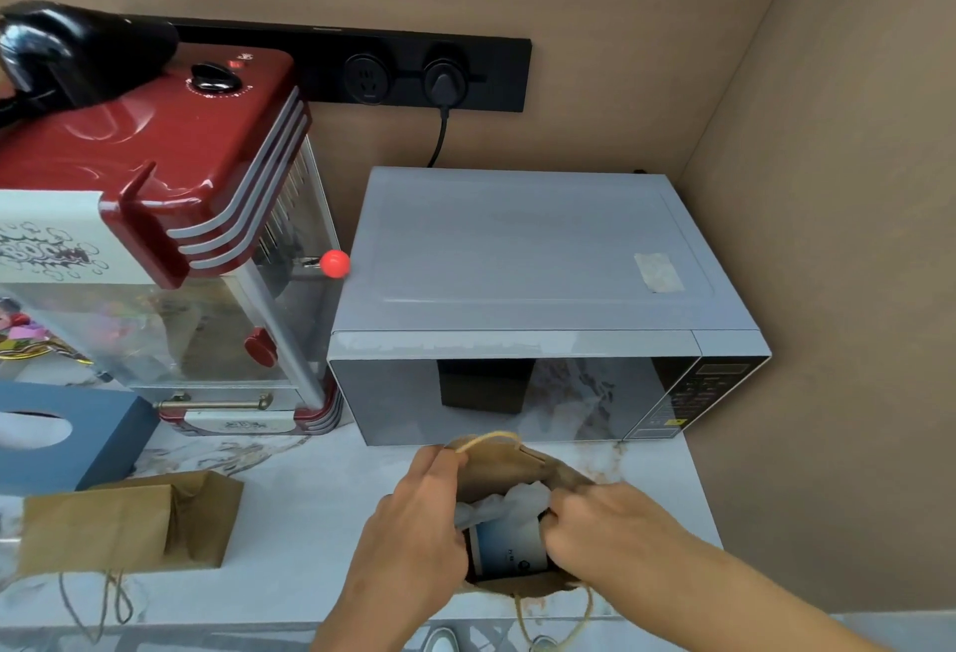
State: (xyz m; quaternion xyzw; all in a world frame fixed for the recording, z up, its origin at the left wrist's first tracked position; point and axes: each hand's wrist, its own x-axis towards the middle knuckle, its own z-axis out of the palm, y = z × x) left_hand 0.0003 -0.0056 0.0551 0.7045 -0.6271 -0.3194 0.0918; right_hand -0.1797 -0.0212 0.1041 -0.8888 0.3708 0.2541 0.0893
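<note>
Hands grip crumpled, rope-handled brown paper bag.

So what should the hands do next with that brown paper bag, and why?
Probably lift the white-and-blue container straight up out of the brown paper bag. The left hand grips the bag's left edge, which holds its mouth open. The right hand curls its fingers over the container's top, beside crumpled white wrapping, so it looks ready to come out.
</note>
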